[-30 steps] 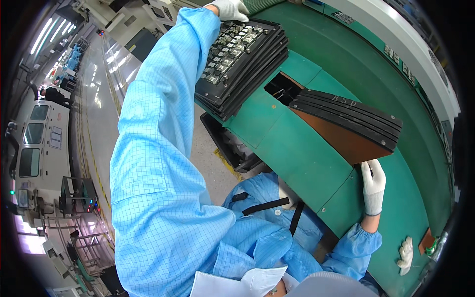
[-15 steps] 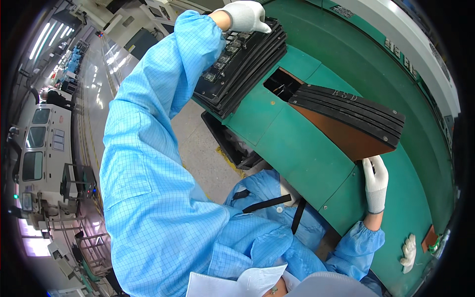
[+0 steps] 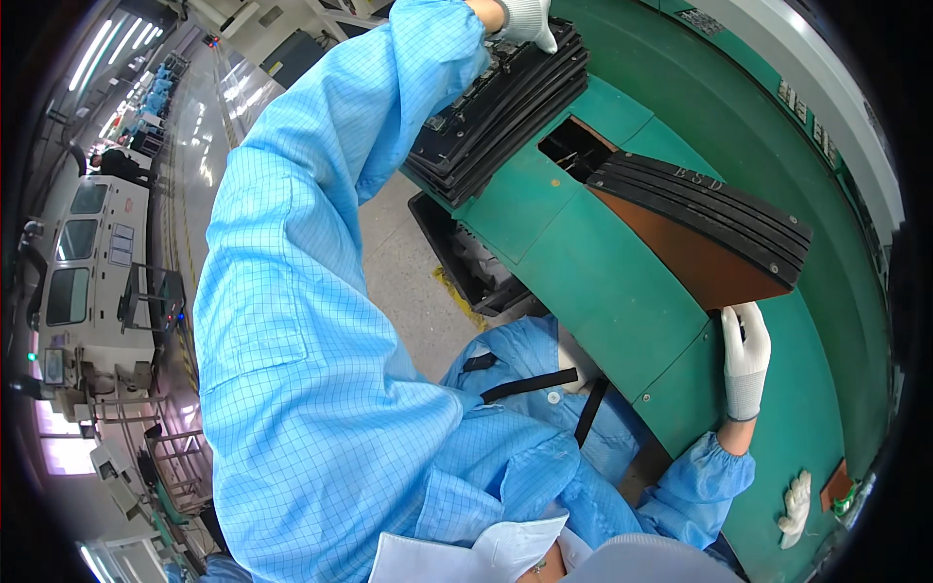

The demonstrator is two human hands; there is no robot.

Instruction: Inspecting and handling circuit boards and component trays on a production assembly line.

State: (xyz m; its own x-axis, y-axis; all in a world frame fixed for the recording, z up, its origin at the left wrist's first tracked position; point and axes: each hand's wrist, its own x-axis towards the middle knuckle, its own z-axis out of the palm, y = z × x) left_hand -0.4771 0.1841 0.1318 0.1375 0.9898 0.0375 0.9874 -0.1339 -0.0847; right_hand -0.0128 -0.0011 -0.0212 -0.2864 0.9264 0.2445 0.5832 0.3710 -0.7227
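My left hand [image 3: 528, 19], in a white knit glove, is at the far end of a stack of black trays [image 3: 520, 107]. Its fingers look curled in and the thumb extends over the tray edge; what they hold is hidden, and the top of the frame cuts the hand off. Small pieces sit in the top tray, partly covered by my left sleeve. My right hand [image 3: 746, 360], gloved too, reaches the near lower edge of a black layered block [image 3: 700, 209] with a brown side [image 3: 661, 248]. Its fingers are stretched and apart, tips touching that edge.
A green work surface [image 3: 583, 272] has a rectangular opening [image 3: 573, 146] beside the block. A spare white glove [image 3: 795, 510] lies at right near a small brown piece [image 3: 836, 484]. Below the tray stack, a black bin [image 3: 462, 253] stands on the floor. A pale curved frame [image 3: 826, 73] arches at far right.
The view has shifted, so the bench, trays and block sit slightly farther right. My left hand is now partly beyond the top edge. My right hand stays at the block's edge.
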